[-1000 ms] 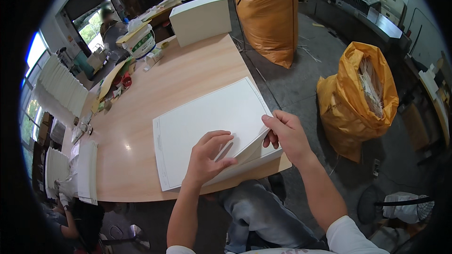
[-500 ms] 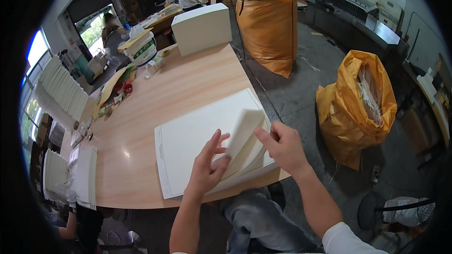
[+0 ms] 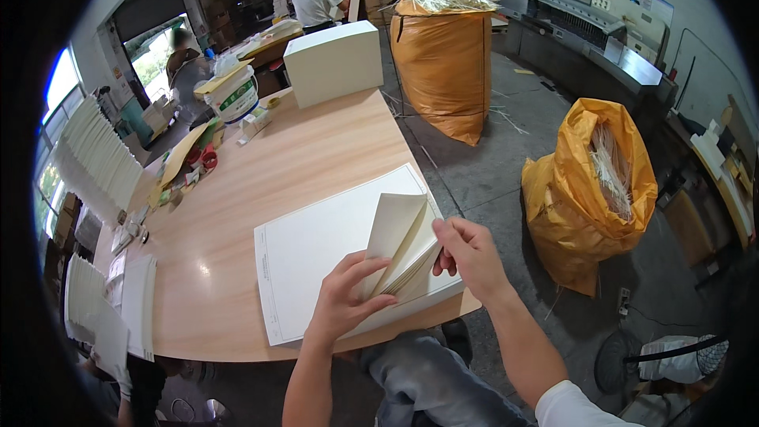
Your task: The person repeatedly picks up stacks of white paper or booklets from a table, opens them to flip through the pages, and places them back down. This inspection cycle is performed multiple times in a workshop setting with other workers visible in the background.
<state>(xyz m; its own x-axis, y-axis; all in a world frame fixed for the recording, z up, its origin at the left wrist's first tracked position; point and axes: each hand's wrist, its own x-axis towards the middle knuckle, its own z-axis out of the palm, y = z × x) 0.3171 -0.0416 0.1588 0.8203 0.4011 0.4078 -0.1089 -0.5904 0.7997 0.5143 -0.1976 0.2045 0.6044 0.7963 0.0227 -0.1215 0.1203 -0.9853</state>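
Note:
A small bundle of folded cream paper sheets [image 3: 393,229] stands tilted and partly fanned open between my hands. My left hand [image 3: 344,292] grips its lower left end, fingers behind the raised flap and thumb against the page edges. At the right edge of the bundle, my right hand [image 3: 470,257] is closed, thumb and index finger pinching the sheets; its other fingers curl in. Beneath both hands lies a stack of large white sheets [image 3: 304,257] with a thin printed border, close to the table's near right edge.
On the wooden table [image 3: 213,229] are a tall white paper stack [image 3: 336,63], a white bucket [image 3: 235,95] and paper scraps. More paper stacks [image 3: 99,158] line the left side, where another person's gloved hand [image 3: 122,379] holds sheets. Orange sacks [image 3: 443,71] stand on the floor.
The blurred paper flap has come to rest and stands open, with several page edges showing. My left hand has closed in on the bundle. At lower left, the other person has raised a sheet.

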